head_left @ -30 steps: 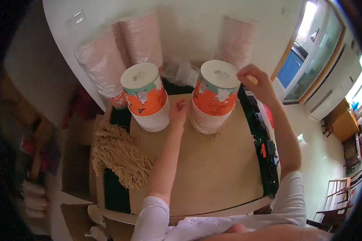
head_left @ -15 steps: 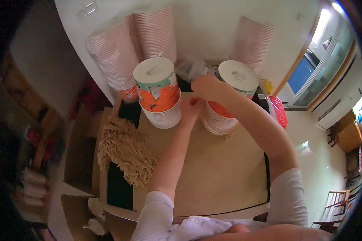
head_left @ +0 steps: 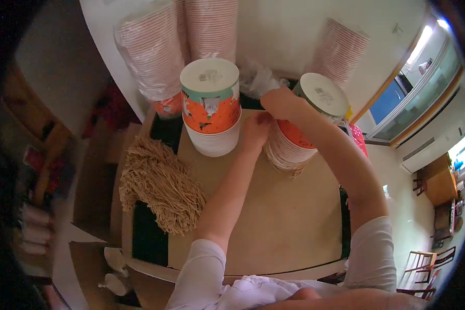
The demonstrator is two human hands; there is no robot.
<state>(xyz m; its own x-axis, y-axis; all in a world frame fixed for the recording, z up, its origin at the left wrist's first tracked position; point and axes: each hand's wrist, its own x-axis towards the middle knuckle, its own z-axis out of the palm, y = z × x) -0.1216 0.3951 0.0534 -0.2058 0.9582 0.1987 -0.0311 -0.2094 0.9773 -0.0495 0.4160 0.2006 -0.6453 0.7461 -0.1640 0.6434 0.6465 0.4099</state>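
Note:
My left hand (head_left: pixel 257 132) is closed, fingertips pinched, against the left side of the right-hand stack of upside-down paper tubs (head_left: pixel 297 135). Just above it, my right hand (head_left: pixel 283 104) is curled closed beside the same stack. What either hand pinches is hidden or too small to make out. These tubs are orange with a green band and white bases; tan strands show around the lower rims. Crumpled clear plastic (head_left: pixel 261 80) lies behind my right hand. Left of my hands stands another upside-down tub stack (head_left: pixel 212 111). A bundle of tan twine (head_left: pixel 160 186) lies at the left.
Tall plastic-wrapped stacks of tubs (head_left: pixel 152 54) stand against the wall, with another wrapped stack (head_left: pixel 341 51) at the back right. The tabletop (head_left: pixel 279 222) carries a tan board over a dark green surface. Open cardboard boxes (head_left: pixel 95 201) sit on the left. A red basket (head_left: pixel 358 138) is at the right.
The view has shifted slightly, so the table and stacks appear displaced. My hands remain close together by the right tub stack, with both still closed.

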